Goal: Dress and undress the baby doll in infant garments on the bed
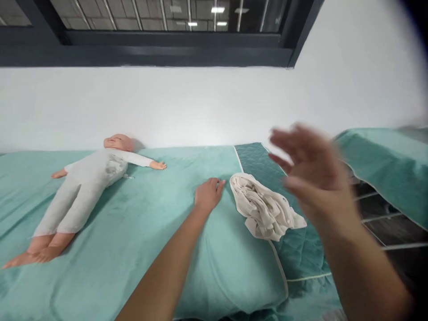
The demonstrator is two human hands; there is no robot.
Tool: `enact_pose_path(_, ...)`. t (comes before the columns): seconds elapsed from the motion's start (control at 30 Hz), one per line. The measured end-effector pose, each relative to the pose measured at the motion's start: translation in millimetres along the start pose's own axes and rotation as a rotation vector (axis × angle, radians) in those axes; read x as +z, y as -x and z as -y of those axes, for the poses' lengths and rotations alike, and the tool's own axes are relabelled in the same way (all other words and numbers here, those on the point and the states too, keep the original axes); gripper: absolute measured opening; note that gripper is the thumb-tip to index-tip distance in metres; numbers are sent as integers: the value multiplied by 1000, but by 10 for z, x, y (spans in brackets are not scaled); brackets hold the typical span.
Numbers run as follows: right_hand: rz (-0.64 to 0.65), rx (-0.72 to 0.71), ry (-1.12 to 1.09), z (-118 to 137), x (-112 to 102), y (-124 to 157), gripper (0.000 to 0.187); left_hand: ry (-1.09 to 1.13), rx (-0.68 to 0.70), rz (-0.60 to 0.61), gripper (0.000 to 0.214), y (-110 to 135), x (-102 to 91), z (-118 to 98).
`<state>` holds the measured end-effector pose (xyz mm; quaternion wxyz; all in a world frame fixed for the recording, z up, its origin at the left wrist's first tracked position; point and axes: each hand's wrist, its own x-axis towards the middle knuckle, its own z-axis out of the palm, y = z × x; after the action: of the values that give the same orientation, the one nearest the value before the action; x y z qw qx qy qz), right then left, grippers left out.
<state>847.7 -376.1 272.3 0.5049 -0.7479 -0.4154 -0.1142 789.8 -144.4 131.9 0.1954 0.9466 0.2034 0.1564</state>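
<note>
A bunched cream cloth [264, 207], perhaps a garment, lies crumpled on the bed, its folds gathered to one side. Just left of it, my left hand [209, 195] rests palm down on the green blanket [160, 214] with nothing in it; the thumb is slightly apart. My right hand [310, 165] is raised in the air to the right of the cloth, blurred by motion, its fingers spread and holding nothing. Farther left, a baby doll [88, 174] in a white body suit lies on its back, arms stretched out. A worn grey patch shows on its side.
Behind the bed runs a white wall [187, 107] with a dark-framed window [174, 49] above. Under the cloth is a darker quilted cover [301, 254]. On the right, a dark metal frame [391, 223] shows beside another green cover [384, 165].
</note>
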Motion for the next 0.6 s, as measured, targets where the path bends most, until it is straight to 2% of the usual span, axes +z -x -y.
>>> enact_pose_path(0.07, 53, 192, 101, -302, 214, 46, 67, 25, 71, 33, 51, -2, -14, 5)
enact_pose_path(0.13, 186, 375, 324, -653, 413, 131, 64, 41, 157, 57, 51, -7, -22, 13)
enact_pose_path(0.2, 326, 412, 415, -910, 548, 217, 50, 61, 210, 63, 52, -13, -23, 20)
enact_pose_path(0.27, 379, 403, 466, -990, 608, 260, 34, 127, 235, 61, 48, -12, -16, 20)
enact_pose_path(0.33, 396, 363, 463, -915, 615, 228, 25, 304, 200, 52, 41, 0, -10, 17)
enact_pose_path(0.47, 417, 275, 358, -575, 607, 15, 22, 839, -34, 11, 30, 81, -38, 50)
enact_pose_path(0.53, 289, 181, 409, -360, 651, -42, 24, 976, -102, -25, 24, 144, -76, 111)
enact_pose_path(0.6, 115, -2, 455, -113, 756, 6, 31, 1063, -155, -80, 26, 205, -118, 195)
